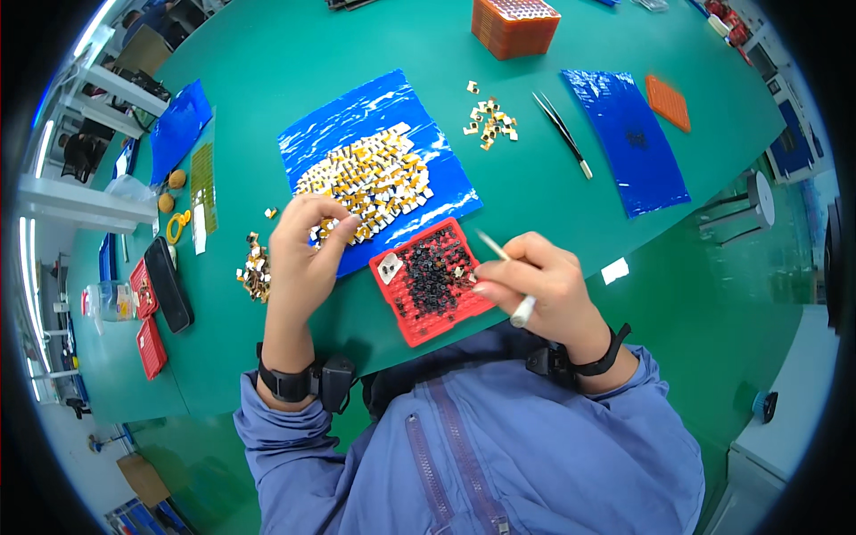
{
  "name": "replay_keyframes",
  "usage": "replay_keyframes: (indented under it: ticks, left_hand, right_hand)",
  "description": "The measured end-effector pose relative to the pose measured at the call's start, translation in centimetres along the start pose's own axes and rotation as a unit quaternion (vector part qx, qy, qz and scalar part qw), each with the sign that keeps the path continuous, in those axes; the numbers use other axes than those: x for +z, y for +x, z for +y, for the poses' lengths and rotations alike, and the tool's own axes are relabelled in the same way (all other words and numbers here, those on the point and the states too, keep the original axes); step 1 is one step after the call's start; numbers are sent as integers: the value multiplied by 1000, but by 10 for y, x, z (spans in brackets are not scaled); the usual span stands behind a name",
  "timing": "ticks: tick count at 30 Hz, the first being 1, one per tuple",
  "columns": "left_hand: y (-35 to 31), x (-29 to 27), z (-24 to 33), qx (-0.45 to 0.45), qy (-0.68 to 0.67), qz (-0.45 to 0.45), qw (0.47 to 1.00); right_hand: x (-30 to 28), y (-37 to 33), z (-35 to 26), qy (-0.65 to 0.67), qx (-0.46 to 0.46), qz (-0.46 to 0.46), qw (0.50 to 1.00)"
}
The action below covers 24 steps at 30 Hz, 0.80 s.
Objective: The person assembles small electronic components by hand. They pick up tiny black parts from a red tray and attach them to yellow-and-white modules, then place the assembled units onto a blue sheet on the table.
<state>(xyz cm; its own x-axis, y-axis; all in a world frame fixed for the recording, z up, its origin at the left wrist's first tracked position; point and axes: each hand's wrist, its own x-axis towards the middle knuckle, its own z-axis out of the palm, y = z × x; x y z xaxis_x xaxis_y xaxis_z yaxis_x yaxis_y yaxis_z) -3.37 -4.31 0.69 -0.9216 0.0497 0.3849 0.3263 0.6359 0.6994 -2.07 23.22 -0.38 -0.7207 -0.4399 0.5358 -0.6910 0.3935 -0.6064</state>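
My left hand (303, 245) is over the near left edge of a blue sheet (370, 102), beside a heap of small white-and-yellow parts (379, 183). Its thumb and forefinger close toward each other; whatever they pinch is too small to make out. In my right hand (553, 285) is a slim white pen-like tool (523, 311), its thin tip pointing away to the left. Between the hands lies a red tray (417, 332) of small black parts (432, 281), with a pale piece (390, 267) in its left corner. My right fingertips are at the tray's right edge.
Tweezers (563, 134), loose gold parts (490, 123) and a second blue sheet (633, 143) lie to the far right. A stack of orange trays (514, 28) stands at the back. Leftward are a mixed pile (256, 267), a black case (168, 285) and yellow scissors (178, 225).
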Motion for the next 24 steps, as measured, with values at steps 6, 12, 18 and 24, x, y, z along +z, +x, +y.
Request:
replay_keyframes:
  ticks: [6, 12, 18, 24]
  left_hand:
    - [-2, 8, -5, -4, 24, -52, 998]
    - [-4, 19, -10, 19, 69, -76, 995]
    - [-7, 22, -12, 24, 97, -70, 993]
    - [-9, 22, -16, 18, 110, -48, 993]
  right_hand:
    - [-26, -9, 18, -132, 96, 18, 986]
    - [-40, -12, 30, -219, 111, 19, 969]
    - [-54, -3, 26, -202, 94, 38, 974]
    - [-51, 17, 10, -135, 50, 31, 989]
